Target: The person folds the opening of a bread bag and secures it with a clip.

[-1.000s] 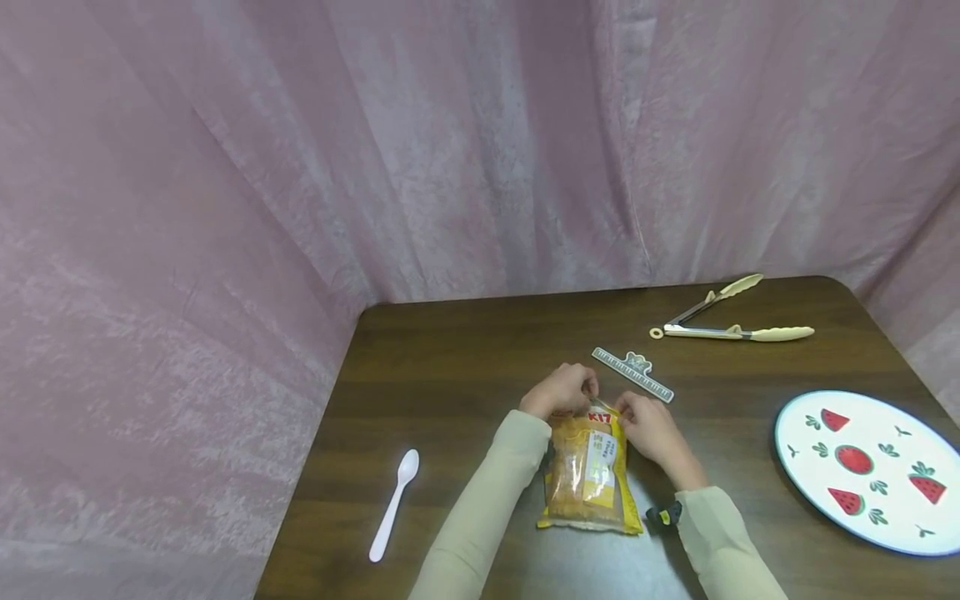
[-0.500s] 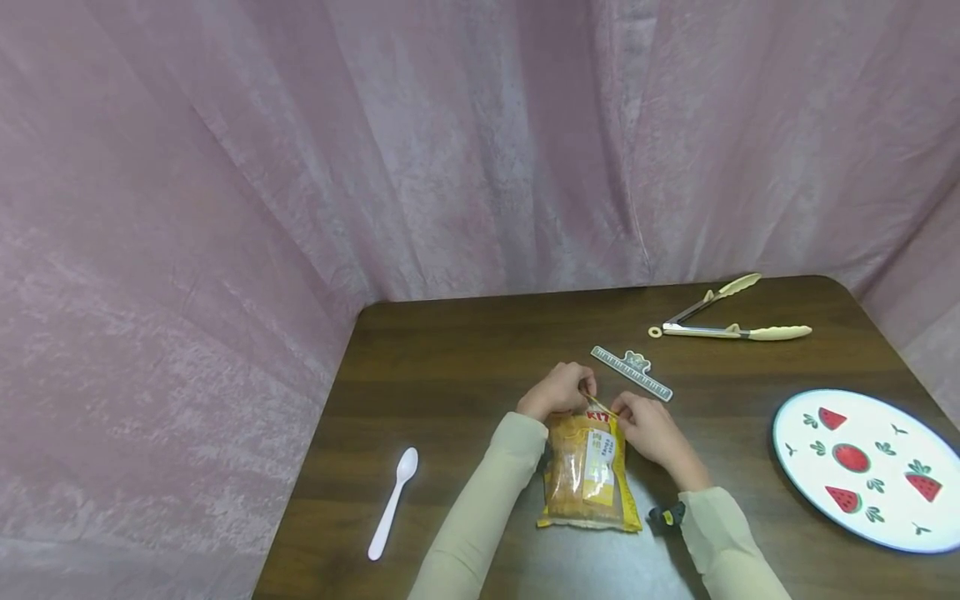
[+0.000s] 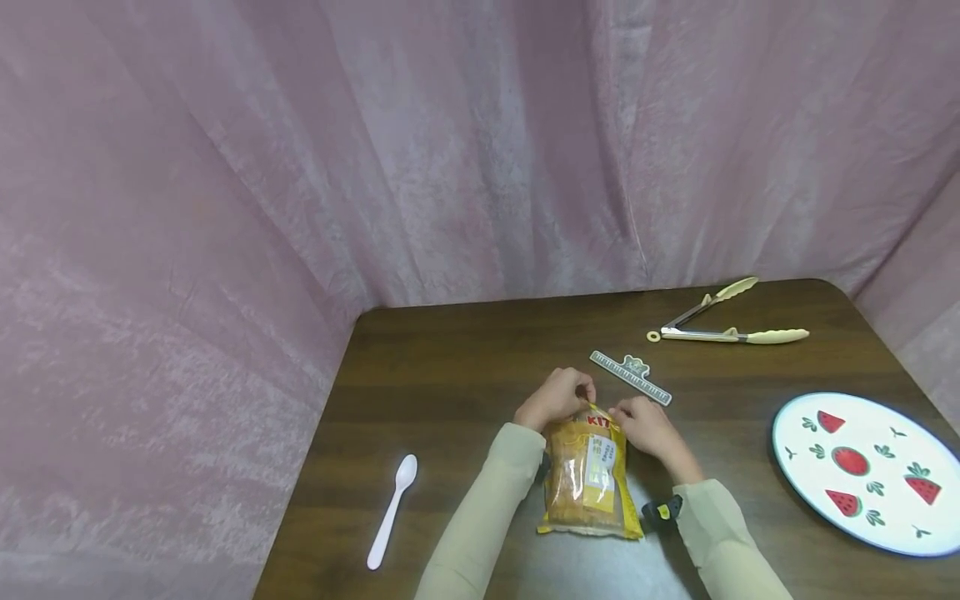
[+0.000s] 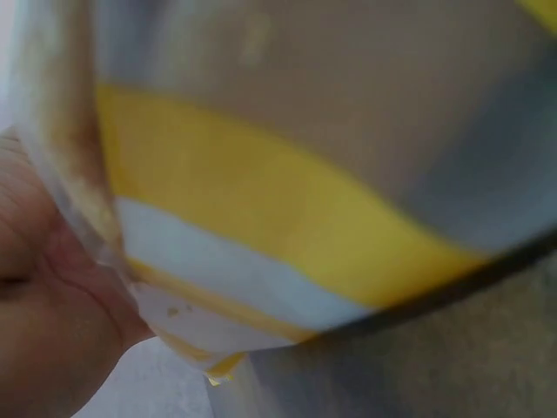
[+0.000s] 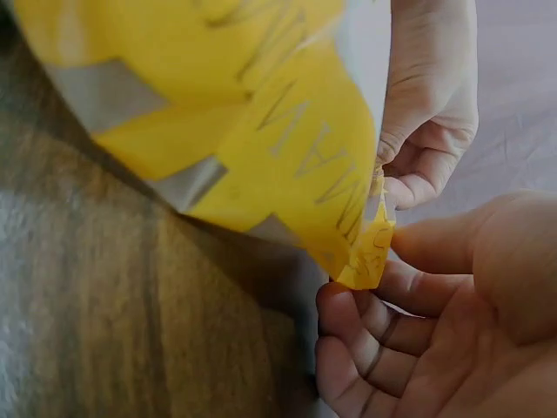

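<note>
A yellow and clear bread bag (image 3: 579, 479) lies on the table in the head view, with something golden-brown inside and a pale label on its front. At its top edge, my left hand (image 3: 557, 397) pinches the left part. My right hand (image 3: 651, 427) pinches the opposite top corner between thumb and fingers, as the right wrist view shows, with the yellow film (image 5: 365, 252) folded at the fingertips. The left wrist view is mostly filled by the bag's yellow and white banded film (image 4: 235, 192), with part of the left palm (image 4: 61, 305) beside it.
A ruler-like bag clip (image 3: 632, 377) lies just beyond the hands. Yellow-handled tongs (image 3: 701, 335) lie spread at the back right. A watermelon-patterned plate (image 3: 817, 454) is on the right, a white spoon (image 3: 393, 508) on the left. A pink curtain (image 3: 480, 150) hangs behind the table.
The bag's top edge has shifted between my fingers, and more of its red lettering shows now. Both hands stay at nearly the same place.
</note>
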### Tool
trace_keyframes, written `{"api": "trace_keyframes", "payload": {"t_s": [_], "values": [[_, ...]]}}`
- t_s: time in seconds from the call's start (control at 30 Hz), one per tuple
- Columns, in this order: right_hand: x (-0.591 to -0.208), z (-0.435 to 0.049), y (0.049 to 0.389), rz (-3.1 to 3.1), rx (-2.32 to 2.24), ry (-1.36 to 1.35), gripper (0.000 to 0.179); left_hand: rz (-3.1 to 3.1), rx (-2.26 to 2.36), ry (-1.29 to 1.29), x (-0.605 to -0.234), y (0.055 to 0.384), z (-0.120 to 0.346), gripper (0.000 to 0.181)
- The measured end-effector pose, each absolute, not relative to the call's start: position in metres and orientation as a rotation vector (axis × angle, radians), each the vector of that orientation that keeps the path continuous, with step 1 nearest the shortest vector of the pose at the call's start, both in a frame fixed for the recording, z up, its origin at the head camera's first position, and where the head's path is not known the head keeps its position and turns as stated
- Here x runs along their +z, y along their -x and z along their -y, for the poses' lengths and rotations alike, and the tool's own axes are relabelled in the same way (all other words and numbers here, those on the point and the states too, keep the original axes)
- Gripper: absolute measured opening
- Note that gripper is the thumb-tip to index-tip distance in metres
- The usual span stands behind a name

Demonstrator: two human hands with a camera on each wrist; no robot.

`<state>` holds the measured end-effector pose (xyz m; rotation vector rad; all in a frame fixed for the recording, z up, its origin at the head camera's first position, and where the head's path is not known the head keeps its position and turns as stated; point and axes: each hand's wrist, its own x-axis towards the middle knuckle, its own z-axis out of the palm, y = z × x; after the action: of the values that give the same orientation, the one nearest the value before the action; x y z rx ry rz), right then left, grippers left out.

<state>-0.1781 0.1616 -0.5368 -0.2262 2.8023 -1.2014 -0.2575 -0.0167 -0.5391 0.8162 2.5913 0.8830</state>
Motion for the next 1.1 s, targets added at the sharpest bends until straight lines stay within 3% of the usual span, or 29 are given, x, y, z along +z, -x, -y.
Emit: {"api": "trace_keyframes", "payload": {"t_s": [0.63,1.1], "values": [[-0.545,-0.165,0.176,-2.793,-1.253,0.232,0.018,-2.544,0.937,-0.851,-0.539,0.259,0.019,0.023],[-0.543,-0.164,0.175,-2.763,-1.298,0.163,0.014,-2.45,0.849,-0.721,-0.53,0.269,0.02,0.018]]}}
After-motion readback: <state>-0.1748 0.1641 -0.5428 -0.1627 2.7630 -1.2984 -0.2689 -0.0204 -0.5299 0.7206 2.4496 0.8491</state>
